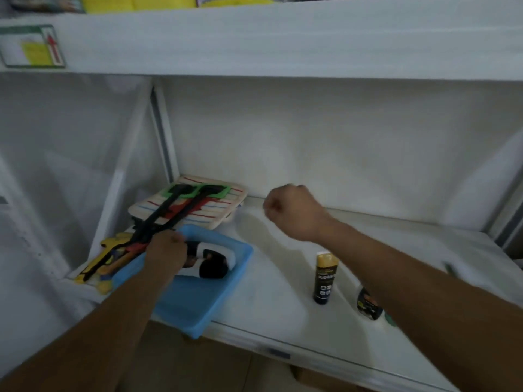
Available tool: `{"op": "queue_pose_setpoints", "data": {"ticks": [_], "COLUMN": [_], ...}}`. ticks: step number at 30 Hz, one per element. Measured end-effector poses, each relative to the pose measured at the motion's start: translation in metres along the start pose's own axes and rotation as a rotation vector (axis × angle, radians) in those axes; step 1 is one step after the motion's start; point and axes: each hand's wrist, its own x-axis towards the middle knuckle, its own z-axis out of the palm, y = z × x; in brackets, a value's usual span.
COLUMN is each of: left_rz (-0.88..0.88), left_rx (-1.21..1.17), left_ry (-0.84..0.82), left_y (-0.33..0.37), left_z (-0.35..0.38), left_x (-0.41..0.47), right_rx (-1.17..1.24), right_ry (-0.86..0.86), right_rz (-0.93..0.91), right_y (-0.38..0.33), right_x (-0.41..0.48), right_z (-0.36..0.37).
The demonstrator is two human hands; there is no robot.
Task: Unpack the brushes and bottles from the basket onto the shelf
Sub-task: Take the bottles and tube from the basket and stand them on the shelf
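Observation:
A blue basket [195,304] lies on the white shelf [271,278] at the left, holding a white bottle with a black cap [212,264]. My left hand [165,254] reaches into the basket, fingers closed around something dark; what exactly it grips is hidden. Long-handled brushes [181,206] with black and green handles rest on striped pads at the back left, with yellow-handled brushes [104,260] beside the basket. My right hand [291,212] hovers above the middle of the shelf as a closed fist with nothing in it. A gold-capped dark bottle [324,277] stands upright at the right.
A second dark bottle [368,302] stands partly behind my right forearm. An upper shelf edge [254,43] overhangs with a green label [31,46] at the left. A vertical divider [161,131] bounds the bay on the left.

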Motion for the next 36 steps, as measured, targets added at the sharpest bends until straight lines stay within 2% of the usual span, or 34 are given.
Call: {"op": "queue_pose_setpoints", "data": {"ticks": [3,6,8,12,16,19,23,27,30,32,36], "left_rz": [0.154,0.291,0.351,0.472,0.539,0.497,0.45,0.352,0.312,0.352,0.406], "left_rx": [0.443,0.487,0.603,0.859,0.943,0.844,0.576,-0.053,-0.415,-0.472,-0.547], "left_ry": [-0.155,-0.33,-0.399,-0.396,-0.461,-0.502,-0.497,-0.45,-0.524,-0.548,-0.566], "left_y": [-0.029,-0.041,-0.043,-0.054,-0.06,-0.057,-0.039,0.003,0.046,0.075,0.113], "left_z": [-0.006,-0.002,0.005,0.014,0.007,-0.006,-0.035,-0.042,-0.016,0.015,0.096], "left_x": [0.014,0.025,0.03,0.037,0.037,0.034,0.035,0.028,0.014,0.002,-0.014], "right_rx": [-0.018,-0.105,-0.179,-0.318,-0.478,-0.448,-0.052,0.482,0.751,0.808,0.7], "right_ry": [-0.138,-0.299,-0.359,-0.398,-0.448,-0.436,-0.333,-0.134,0.026,0.096,0.141], "right_rz": [-0.024,0.001,-0.005,-0.019,-0.017,0.026,0.187,0.328,0.393,0.398,0.548], "right_y": [-0.024,-0.036,-0.039,-0.05,-0.058,-0.061,-0.051,-0.012,0.038,0.081,0.165], "right_x": [0.025,0.04,0.046,0.058,0.062,0.06,0.066,0.062,0.034,0.01,-0.04], "right_z": [0.062,0.118,0.141,0.163,0.177,0.174,0.123,0.027,-0.039,-0.072,-0.089]}}
